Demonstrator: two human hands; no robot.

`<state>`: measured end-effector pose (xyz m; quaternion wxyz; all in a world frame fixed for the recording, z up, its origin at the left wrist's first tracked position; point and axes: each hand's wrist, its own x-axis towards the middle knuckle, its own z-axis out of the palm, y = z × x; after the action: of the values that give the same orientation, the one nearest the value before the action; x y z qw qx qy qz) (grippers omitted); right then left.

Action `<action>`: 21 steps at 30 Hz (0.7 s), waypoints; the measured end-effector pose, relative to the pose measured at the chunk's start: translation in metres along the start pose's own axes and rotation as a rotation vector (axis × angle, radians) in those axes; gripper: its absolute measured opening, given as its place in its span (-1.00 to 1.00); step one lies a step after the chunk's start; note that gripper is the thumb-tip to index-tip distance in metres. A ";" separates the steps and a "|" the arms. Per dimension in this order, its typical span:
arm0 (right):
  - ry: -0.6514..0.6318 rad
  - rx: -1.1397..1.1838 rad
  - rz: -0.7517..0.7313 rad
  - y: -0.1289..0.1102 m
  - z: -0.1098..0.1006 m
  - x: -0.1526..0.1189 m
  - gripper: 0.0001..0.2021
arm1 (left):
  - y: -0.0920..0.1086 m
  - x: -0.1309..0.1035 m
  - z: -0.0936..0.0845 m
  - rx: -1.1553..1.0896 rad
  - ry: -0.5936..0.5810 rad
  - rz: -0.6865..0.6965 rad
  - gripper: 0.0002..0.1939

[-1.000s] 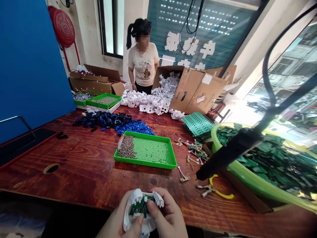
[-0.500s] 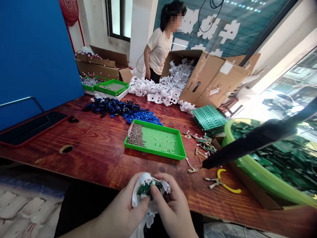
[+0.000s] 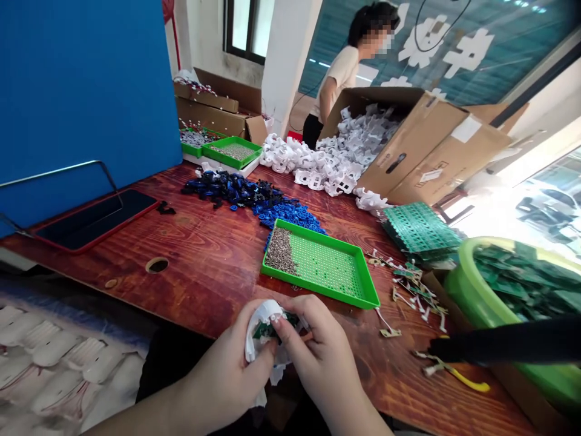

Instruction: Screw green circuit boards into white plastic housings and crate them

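A white plastic shell with a green circuit board set in it is held between both hands, just off the table's front edge. My left hand wraps round the shell's left side, its thumb low against the board. From the right, my right hand grips the same shell, the thumb pressing on the board near the middle. Fingers cover much of the board and the shell's right part. Beyond the hands lies a green tray with small metal screws heaped at its left end.
Blue and black parts lie behind the tray. White shells spill from a cardboard box. At right are stacked green panels, a green tub, yellow-handled pliers and a black bar. A person stands behind.
The view has swung left, so the table's contents appear farther right. Both hands keep hold of the shell, which has tilted slightly. The person behind has moved right, partly behind the box.
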<state>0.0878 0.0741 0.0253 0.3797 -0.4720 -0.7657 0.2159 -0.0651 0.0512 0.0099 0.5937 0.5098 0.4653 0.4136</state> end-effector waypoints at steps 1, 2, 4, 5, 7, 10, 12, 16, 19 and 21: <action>-0.027 -0.028 0.004 0.000 0.003 0.005 -0.89 | 0.000 0.002 -0.004 -0.047 0.018 0.001 -0.66; -0.064 -0.056 0.006 -0.002 0.005 0.011 -0.88 | -0.001 0.005 -0.009 -0.118 0.040 0.001 -0.67; -0.153 -0.092 -0.009 -0.006 0.003 0.028 -0.83 | -0.002 0.011 -0.018 -0.380 0.086 -0.054 -0.64; -0.189 -0.106 -0.024 -0.010 0.000 0.041 -0.80 | -0.003 0.014 -0.023 -0.533 0.101 -0.105 -0.66; -0.238 -0.200 -0.054 -0.018 -0.005 0.075 -0.74 | -0.004 0.021 -0.031 -0.784 0.112 -0.222 -0.79; -0.317 -0.567 -0.044 -0.024 0.003 0.143 -0.76 | -0.003 0.027 -0.037 -0.915 0.104 -0.324 -0.85; -0.433 -0.628 -0.070 -0.020 0.024 0.189 -0.81 | -0.002 0.028 -0.038 -0.956 0.108 -0.332 -0.84; -0.671 -0.754 -0.100 -0.003 0.077 0.257 -0.73 | -0.005 0.026 -0.037 -0.983 0.126 -0.298 -0.78; -0.754 -0.856 -0.088 0.006 0.103 0.282 -0.71 | -0.009 0.027 -0.039 -0.999 0.128 -0.303 -0.72; -0.782 -0.907 -0.079 0.008 0.112 0.288 -0.71 | -0.012 0.029 -0.042 -0.999 0.118 -0.302 -0.71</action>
<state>-0.0720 0.3368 0.0594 -0.1619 -0.4436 -0.8814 0.0111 -0.0991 0.0871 -0.0075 0.7903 0.0678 0.3123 0.5228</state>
